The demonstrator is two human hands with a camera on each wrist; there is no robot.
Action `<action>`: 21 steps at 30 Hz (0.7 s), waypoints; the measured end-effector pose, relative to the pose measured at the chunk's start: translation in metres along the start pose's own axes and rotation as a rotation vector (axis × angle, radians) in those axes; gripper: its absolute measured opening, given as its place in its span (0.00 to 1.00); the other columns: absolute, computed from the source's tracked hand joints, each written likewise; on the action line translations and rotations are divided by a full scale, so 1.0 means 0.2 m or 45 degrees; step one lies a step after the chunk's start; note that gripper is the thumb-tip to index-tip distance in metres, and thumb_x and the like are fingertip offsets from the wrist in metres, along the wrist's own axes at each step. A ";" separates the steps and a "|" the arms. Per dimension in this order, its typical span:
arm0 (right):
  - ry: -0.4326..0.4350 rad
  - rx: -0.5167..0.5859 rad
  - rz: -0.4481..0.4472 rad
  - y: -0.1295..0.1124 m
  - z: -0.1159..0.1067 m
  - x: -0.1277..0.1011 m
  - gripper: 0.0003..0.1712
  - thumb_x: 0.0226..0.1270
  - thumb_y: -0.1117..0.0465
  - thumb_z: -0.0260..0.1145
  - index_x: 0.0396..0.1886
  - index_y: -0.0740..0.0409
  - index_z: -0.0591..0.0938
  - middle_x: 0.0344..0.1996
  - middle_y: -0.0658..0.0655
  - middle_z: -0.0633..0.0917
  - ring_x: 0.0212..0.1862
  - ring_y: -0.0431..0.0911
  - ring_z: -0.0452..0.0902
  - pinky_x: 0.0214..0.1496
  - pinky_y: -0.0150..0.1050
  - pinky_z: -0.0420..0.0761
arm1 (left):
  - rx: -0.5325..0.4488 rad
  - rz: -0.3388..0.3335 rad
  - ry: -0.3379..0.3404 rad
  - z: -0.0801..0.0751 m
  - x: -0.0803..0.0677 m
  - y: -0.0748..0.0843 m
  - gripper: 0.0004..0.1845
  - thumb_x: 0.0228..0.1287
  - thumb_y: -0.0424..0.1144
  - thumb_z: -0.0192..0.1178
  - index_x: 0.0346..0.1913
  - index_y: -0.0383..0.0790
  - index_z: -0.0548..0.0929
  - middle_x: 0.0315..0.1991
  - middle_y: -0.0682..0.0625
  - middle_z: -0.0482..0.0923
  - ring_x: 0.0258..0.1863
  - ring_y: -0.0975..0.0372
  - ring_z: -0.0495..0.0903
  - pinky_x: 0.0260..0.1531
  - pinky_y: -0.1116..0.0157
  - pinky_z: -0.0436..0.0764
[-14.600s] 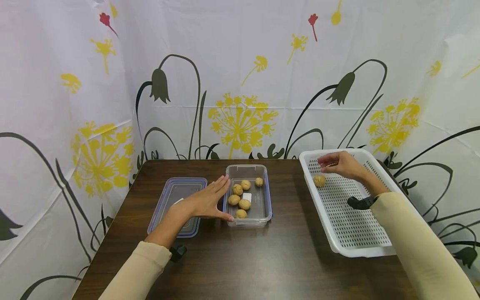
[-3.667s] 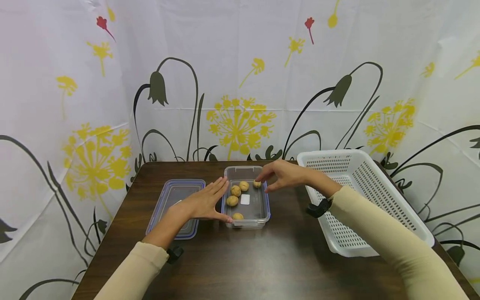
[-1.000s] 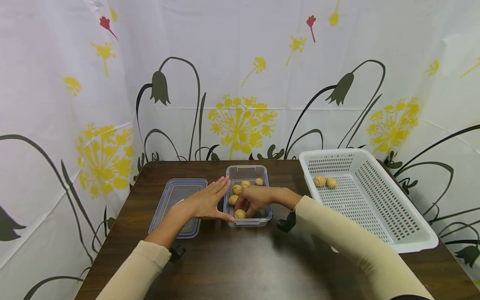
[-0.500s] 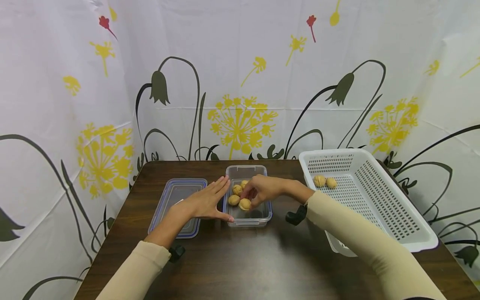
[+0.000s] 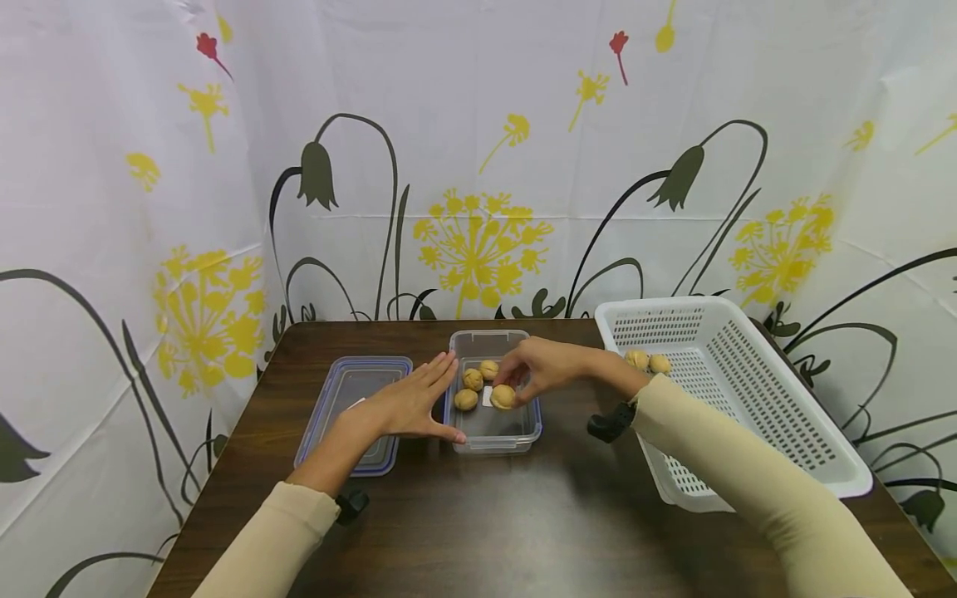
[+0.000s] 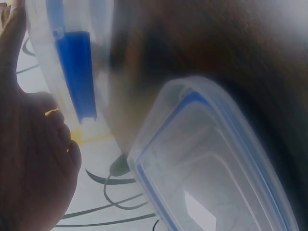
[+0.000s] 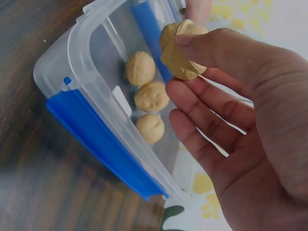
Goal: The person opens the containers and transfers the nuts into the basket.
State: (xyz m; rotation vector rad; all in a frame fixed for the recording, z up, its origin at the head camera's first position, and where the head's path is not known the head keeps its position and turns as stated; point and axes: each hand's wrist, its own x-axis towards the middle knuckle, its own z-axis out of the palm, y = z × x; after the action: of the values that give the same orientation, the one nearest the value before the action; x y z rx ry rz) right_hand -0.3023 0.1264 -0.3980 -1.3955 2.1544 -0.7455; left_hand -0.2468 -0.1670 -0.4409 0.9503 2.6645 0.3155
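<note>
Walnut is now pinched between thumb and fingertips of the right hand, lifted clear above the box; one second ago that hand was low at the box's near end, fingers down on a nut there; half a second ago it had the nut raised; the near end now lies bare. Three nuts remain in the box, toward its far left; two nuts lie at the far end of the white basket, where 14.6 s ago only one lay; judged from this, the transfer from box to basket is partway through, with the third nut in hand. Left hand lies flat, fingers straight, pressed against the box's left wall, unchanged throughout; it grips nothing. Lid rests on the table left of the box. The table is dark wood; the basket overhangs its right edge; a white curtain printed with yellow and dark flowers closes the space on all visible sides.
</note>
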 end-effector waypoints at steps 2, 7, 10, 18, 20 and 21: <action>0.010 0.014 -0.010 -0.01 -0.01 -0.02 0.18 0.64 0.67 0.78 0.53 0.64 0.88 0.46 0.55 0.91 0.45 0.38 0.87 0.55 0.49 0.88 | 0.006 -0.002 0.001 0.00 0.00 0.00 0.69 0.61 0.74 0.66 0.85 0.31 0.44 0.87 0.36 0.36 0.86 0.46 0.36 0.83 0.44 0.46; 0.033 0.029 -0.002 -0.03 -0.05 -0.10 0.19 0.63 0.68 0.78 0.55 0.65 0.88 0.47 0.56 0.90 0.46 0.39 0.87 0.55 0.44 0.88 | 0.011 -0.016 -0.001 0.00 0.00 0.00 0.68 0.61 0.73 0.67 0.85 0.30 0.45 0.87 0.36 0.37 0.86 0.46 0.37 0.83 0.45 0.47; 0.055 0.038 0.018 -0.04 -0.07 -0.14 0.19 0.63 0.68 0.77 0.55 0.65 0.89 0.47 0.55 0.91 0.46 0.40 0.87 0.55 0.40 0.88 | 0.002 -0.021 -0.002 0.00 0.00 0.01 0.69 0.61 0.73 0.67 0.85 0.30 0.45 0.87 0.36 0.37 0.86 0.46 0.38 0.83 0.45 0.47; 0.157 0.059 0.074 -0.03 -0.14 -0.27 0.20 0.61 0.69 0.77 0.54 0.64 0.89 0.44 0.53 0.91 0.45 0.42 0.88 0.54 0.43 0.88 | 0.007 -0.020 -0.006 -0.01 0.00 0.01 0.69 0.60 0.74 0.67 0.85 0.30 0.44 0.87 0.36 0.37 0.86 0.46 0.37 0.83 0.45 0.46; 0.171 0.075 0.091 -0.03 -0.16 -0.31 0.20 0.60 0.70 0.77 0.54 0.64 0.89 0.44 0.53 0.91 0.45 0.43 0.88 0.54 0.45 0.88 | 0.008 -0.017 -0.001 -0.01 0.00 0.01 0.69 0.60 0.74 0.67 0.85 0.30 0.44 0.87 0.36 0.37 0.86 0.46 0.38 0.83 0.45 0.47; 0.178 0.084 0.094 -0.03 -0.17 -0.32 0.21 0.60 0.71 0.77 0.54 0.65 0.89 0.44 0.54 0.90 0.45 0.43 0.88 0.54 0.47 0.88 | 0.007 -0.016 0.001 0.00 0.00 0.00 0.69 0.60 0.74 0.67 0.85 0.30 0.44 0.87 0.36 0.37 0.86 0.45 0.38 0.83 0.45 0.47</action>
State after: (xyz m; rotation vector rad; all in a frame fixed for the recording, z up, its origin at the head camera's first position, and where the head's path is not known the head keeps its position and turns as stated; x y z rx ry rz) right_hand -0.2959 0.1908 -0.3639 -1.2567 2.2520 -0.9012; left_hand -0.2466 -0.1663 -0.4399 0.9351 2.6725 0.3061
